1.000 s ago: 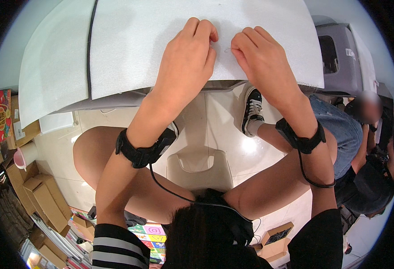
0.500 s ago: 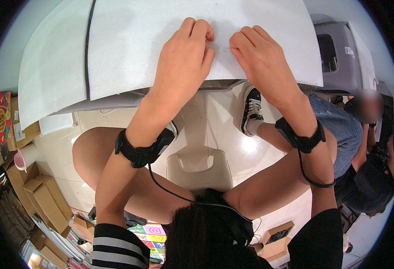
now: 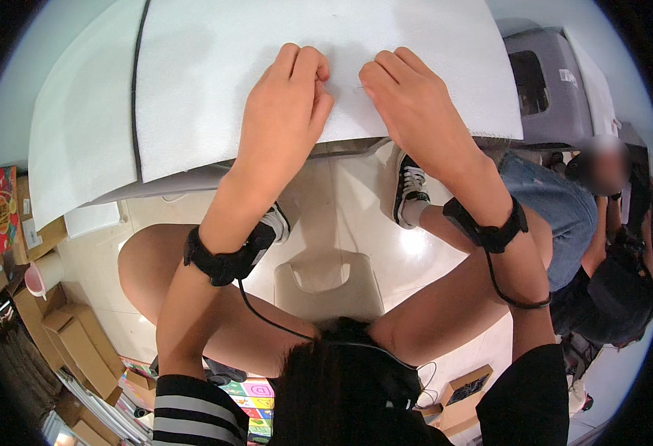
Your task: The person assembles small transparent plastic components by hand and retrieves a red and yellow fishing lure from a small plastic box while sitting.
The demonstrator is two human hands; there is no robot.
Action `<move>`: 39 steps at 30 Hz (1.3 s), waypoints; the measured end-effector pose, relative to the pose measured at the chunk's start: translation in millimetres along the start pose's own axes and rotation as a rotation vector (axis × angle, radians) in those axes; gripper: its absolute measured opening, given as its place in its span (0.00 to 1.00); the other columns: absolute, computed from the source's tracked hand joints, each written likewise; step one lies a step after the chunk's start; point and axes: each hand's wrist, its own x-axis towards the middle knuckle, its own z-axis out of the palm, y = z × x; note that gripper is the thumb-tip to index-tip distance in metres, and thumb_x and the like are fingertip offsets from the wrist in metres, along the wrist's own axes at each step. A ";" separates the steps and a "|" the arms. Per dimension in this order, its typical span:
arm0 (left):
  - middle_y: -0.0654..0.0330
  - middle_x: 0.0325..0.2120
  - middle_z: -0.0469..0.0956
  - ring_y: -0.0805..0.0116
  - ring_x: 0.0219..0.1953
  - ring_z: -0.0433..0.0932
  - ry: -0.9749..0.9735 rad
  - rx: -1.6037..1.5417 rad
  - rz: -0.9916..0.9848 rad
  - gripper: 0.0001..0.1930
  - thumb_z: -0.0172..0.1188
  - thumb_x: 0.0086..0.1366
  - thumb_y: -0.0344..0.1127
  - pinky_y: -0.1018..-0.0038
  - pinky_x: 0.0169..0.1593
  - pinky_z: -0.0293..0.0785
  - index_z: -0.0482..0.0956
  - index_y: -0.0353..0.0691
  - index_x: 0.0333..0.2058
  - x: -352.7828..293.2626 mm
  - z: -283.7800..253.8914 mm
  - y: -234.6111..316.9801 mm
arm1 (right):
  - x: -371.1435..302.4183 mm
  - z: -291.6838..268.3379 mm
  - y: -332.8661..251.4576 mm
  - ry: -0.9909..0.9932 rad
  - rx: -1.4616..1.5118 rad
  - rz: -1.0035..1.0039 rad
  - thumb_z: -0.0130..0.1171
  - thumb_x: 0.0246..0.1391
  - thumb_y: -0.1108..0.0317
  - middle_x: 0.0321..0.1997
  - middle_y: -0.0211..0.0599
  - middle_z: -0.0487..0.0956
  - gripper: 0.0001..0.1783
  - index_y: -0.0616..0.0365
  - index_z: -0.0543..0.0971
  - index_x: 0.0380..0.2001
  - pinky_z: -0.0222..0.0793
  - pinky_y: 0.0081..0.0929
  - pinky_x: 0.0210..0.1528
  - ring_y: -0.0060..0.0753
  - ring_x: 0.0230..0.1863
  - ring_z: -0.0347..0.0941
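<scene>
Both hands are held over a white cloth-like sheet (image 3: pixel 200 97) that covers the table. My left hand (image 3: pixel 285 108) is closed, its thumb pressed toward curled fingers. Whatever it may hold is hidden or too fine to make out. A short gap to the right, my right hand (image 3: pixel 408 97) pinches thumb against forefinger. From that pinch a very thin, dark, thread-like strand (image 3: pixel 357 88) sticks out toward the left hand. Its other end cannot be traced. Black straps with cables circle both wrists.
A dark seam (image 3: pixel 136 97) runs across the sheet on the left. Past the table's right end is a grey plastic piece (image 3: pixel 557 89), with another person (image 3: pixel 616 297) beyond. Cardboard boxes (image 3: pixel 81 346) and a pink-rimmed cup (image 3: pixel 44 275) stand at left. Below is a beige stool (image 3: pixel 326 290).
Both hands have shifted slightly left and a little nearer, with about the same gap between them. The whole view has also moved a little. Both hands stay closed.
</scene>
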 end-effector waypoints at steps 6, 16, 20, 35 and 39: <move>0.55 0.30 0.69 0.59 0.27 0.73 0.004 0.006 0.010 0.08 0.56 0.55 0.22 0.66 0.32 0.71 0.69 0.36 0.34 -0.2 -2.1 -2.2 | -5.9 -3.8 16.4 0.027 -0.032 0.074 0.55 0.45 0.79 0.33 0.41 0.73 0.08 0.63 0.72 0.32 0.69 0.34 0.43 0.42 0.39 0.69; 0.56 0.30 0.68 0.60 0.27 0.73 -0.033 0.025 -0.026 0.09 0.57 0.54 0.22 0.67 0.32 0.71 0.69 0.36 0.34 1.7 -5.0 5.3 | -20.1 -14.8 27.6 -0.041 -0.043 0.111 0.53 0.42 0.82 0.36 0.42 0.74 0.13 0.64 0.73 0.35 0.70 0.33 0.47 0.43 0.42 0.70; 0.55 0.29 0.68 0.59 0.27 0.73 -0.020 0.184 -0.019 0.08 0.57 0.55 0.24 0.67 0.32 0.71 0.69 0.36 0.33 5.3 -3.7 8.8 | -26.4 -18.7 30.6 -0.037 -0.067 0.120 0.53 0.42 0.82 0.37 0.43 0.74 0.13 0.64 0.73 0.35 0.70 0.34 0.48 0.43 0.42 0.70; 0.54 0.45 0.67 0.51 0.47 0.63 0.040 0.276 0.037 0.17 0.57 0.53 0.24 0.58 0.47 0.63 0.71 0.39 0.43 20.8 32.9 15.4 | -15.1 -2.9 17.5 0.031 -0.001 0.109 0.54 0.43 0.79 0.31 0.43 0.74 0.09 0.62 0.70 0.32 0.70 0.34 0.45 0.44 0.38 0.72; 0.54 0.45 0.66 0.52 0.46 0.63 0.065 0.268 0.043 0.18 0.58 0.52 0.24 0.59 0.46 0.63 0.71 0.39 0.43 20.7 36.4 14.7 | -14.8 -1.1 16.3 0.029 -0.132 0.114 0.55 0.42 0.79 0.31 0.42 0.74 0.10 0.61 0.71 0.31 0.71 0.33 0.44 0.41 0.38 0.73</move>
